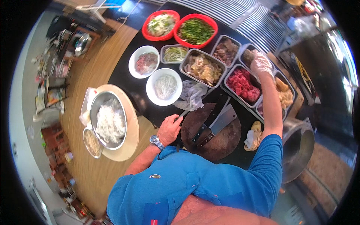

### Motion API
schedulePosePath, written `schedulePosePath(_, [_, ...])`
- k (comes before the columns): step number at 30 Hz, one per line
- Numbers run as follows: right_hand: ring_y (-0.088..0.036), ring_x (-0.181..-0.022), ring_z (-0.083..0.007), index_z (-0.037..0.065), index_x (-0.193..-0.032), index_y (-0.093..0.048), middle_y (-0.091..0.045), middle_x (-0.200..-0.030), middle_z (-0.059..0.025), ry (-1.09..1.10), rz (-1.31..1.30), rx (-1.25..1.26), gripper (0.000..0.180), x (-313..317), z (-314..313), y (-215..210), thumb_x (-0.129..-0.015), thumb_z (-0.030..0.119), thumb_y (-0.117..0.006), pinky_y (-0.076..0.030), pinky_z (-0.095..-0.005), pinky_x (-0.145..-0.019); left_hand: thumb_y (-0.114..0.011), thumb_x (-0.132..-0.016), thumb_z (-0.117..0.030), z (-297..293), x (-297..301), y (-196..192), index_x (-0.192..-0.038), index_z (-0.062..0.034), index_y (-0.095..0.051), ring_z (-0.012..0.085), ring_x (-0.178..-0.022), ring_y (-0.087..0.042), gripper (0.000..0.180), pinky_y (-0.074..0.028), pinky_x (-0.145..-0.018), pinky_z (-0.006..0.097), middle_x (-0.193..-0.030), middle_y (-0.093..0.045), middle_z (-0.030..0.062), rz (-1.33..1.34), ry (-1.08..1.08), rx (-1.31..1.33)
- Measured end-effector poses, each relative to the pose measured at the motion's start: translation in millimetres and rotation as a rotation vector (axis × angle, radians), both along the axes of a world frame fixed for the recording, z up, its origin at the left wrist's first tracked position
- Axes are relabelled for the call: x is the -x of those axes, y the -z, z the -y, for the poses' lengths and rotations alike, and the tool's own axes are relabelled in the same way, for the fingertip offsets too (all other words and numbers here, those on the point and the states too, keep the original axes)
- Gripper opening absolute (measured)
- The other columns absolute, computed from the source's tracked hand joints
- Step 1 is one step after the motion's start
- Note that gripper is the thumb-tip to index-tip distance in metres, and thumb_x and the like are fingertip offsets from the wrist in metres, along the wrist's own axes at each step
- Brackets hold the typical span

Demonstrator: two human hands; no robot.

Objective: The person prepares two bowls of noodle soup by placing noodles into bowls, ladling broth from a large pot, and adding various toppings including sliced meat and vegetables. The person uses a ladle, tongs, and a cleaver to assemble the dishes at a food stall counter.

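Observation:
My right hand (261,64), in a clear plastic glove, reaches into a metal tray (243,47) of greyish-brown food at the far right. Its fingertips are hidden there. Bare, with a watch at the wrist, my left hand (168,129) is at the left edge of a round chopping board (228,140). Its fingers are curled in beside a thin metallic piece I cannot make out. On the board lie a cleaver (224,119) and dark-handled knives (201,132). Red raw meat (243,85) fills the tray beside my right wrist.
Further trays hold sliced pale food (202,69) and brown meat (225,51). Red baskets of greens (195,31) and white bowls (164,87) stand beyond. A crumpled cloth (192,94) lies behind the board. Left, a steel bowl (108,119) holds white noodles; right stands a large pot (303,150).

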State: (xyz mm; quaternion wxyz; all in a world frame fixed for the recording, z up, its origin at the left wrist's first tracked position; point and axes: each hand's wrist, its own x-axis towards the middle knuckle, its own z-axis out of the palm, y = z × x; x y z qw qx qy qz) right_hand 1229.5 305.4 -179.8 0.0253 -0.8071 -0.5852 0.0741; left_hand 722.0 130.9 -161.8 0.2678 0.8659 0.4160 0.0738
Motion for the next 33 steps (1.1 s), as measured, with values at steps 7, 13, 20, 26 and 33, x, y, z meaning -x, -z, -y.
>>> schedulePosePath(7, [-0.061,-0.129,-0.038,0.006,-0.129,-0.064,-0.065,-0.134,-0.0243,0.072,-0.123,0.192,0.036,-22,1,-2,-0.097,0.018,-0.053,-0.048,-0.0479,-0.106,-0.074,-0.084,-0.005,63,-12,11,-0.134,-0.0043,-0.063,0.0368,-0.12,-0.057,0.052,-0.05,-0.103,0.045,-0.132,-0.059,0.0164,-0.049,-0.053,0.049])
schedulePosePath(13, [-0.066,-0.118,-0.0421,0.003,-0.12,-0.066,-0.07,-0.122,-0.0273,0.101,-0.14,0.017,0.036,-45,1,-26,-0.087,0.013,-0.057,-0.05,-0.049,-0.101,-0.071,-0.087,-0.009,52,-34,12,-0.134,-0.0054,-0.064,0.0366,-0.119,-0.058,0.048,-0.05,-0.102,0.045,-0.133,-0.059,0.0164,-0.063,-0.041,0.034])
schedulePosePath(20, [-0.073,-0.105,-0.0299,0.0,-0.127,-0.066,-0.075,-0.119,-0.0138,0.302,-1.313,-0.475,0.045,-76,62,-103,-0.083,0.001,-0.073,-0.056,-0.0388,-0.095,-0.074,-0.089,-0.008,25,-58,-15,-0.138,-0.0042,-0.062,0.0303,-0.119,-0.059,0.05,-0.053,-0.097,0.039,-0.135,-0.059,0.014,0.148,-0.074,0.179])
schedulePosePath(26, [-0.072,-0.105,-0.0256,0.002,-0.131,-0.063,-0.073,-0.119,-0.0119,0.368,-2.128,-0.64,0.037,28,175,-124,-0.096,0.014,-0.065,-0.06,-0.0411,-0.093,-0.071,-0.098,-0.012,-7,-79,-22,-0.152,-0.0049,-0.05,0.0157,-0.123,-0.055,0.058,-0.054,-0.097,0.032,-0.147,-0.053,0.0087,0.611,-0.045,0.674])
schedulePosePath(33, [-0.069,-0.118,-0.0269,0.0,-0.143,-0.055,-0.067,-0.134,-0.0179,0.557,-2.183,-0.501,0.054,219,244,-120,-0.099,0.032,-0.061,-0.06,-0.046,-0.097,-0.07,-0.1,-0.025,-20,-42,-44,-0.166,-0.0098,-0.026,0.0182,-0.14,-0.045,0.081,-0.046,-0.111,0.039,-0.157,-0.044,0.0107,0.991,0.081,1.207])
